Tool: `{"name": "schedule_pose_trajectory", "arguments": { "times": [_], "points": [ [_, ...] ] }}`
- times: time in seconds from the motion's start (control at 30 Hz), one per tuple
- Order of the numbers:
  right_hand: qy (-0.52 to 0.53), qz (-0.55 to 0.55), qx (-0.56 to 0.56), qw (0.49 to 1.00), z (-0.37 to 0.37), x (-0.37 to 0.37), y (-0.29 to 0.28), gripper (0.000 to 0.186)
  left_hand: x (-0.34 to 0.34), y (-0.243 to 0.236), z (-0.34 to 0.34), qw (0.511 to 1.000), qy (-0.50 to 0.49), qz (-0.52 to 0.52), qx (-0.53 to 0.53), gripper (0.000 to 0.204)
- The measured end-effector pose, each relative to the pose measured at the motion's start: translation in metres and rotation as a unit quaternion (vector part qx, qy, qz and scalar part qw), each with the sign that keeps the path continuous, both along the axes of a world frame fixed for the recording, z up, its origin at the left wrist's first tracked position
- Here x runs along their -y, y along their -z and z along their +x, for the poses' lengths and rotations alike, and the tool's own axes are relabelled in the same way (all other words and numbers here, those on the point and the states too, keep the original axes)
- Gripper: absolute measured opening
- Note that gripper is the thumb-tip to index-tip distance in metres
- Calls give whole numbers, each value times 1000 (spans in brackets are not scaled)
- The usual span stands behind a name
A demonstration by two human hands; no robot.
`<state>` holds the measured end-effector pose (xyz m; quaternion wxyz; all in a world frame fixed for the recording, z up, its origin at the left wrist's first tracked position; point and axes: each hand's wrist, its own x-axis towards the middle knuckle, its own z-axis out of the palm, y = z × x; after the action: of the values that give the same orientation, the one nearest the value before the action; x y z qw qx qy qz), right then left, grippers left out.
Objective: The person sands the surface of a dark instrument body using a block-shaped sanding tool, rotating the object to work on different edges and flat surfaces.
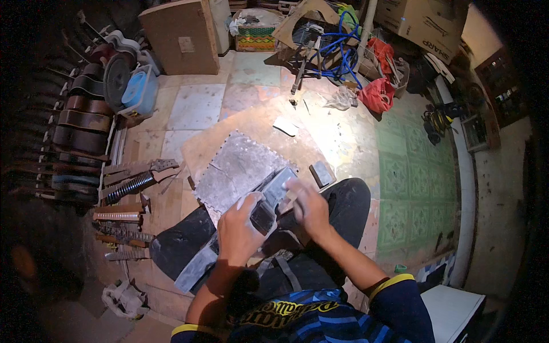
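A long, dusty grey, box-edged piece (275,184) lies aslant across my lap, its lower end beside my left thigh. My left hand (239,226) is wrapped round its middle, fingers and thumb powdered with pale dust. My right hand (311,212), also dusty and smeared by motion, is closed at the piece's right side. It pinches a small pale piece (290,197) whose kind I cannot make out. Under the long piece's far end is a grey mat with a toothed edge (237,166). A small grey rectangular block (322,173) rests right of it.
A brown board (197,140) lies beneath the mat, with a white scrap (285,127) on it. Several guitar-like bodies (83,120) line the left side; dusty necks (134,186) lie nearer. Blue tubing (342,54) and a red bag (376,96) are at the back right.
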<state>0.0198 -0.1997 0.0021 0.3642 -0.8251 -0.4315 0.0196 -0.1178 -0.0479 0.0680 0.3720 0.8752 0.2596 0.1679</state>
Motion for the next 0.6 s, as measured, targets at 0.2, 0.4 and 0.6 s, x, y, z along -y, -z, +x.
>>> {"name": "schedule_pose_trajectory", "arguments": {
  "times": [0.2, 0.4, 0.6],
  "points": [
    [-12, 22, 34, 999, 4, 2, 10, 52, -1, 2, -3, 1000, -3, -13, -19, 46],
    [-69, 14, 21, 997, -6, 1, 3, 57, -3, 1, -6, 1000, -6, -6, -18, 48],
    [-29, 23, 27, 999, -11, 1, 10, 52, -4, 4, -6, 1000, -4, -1, -9, 49]
  ]
}}
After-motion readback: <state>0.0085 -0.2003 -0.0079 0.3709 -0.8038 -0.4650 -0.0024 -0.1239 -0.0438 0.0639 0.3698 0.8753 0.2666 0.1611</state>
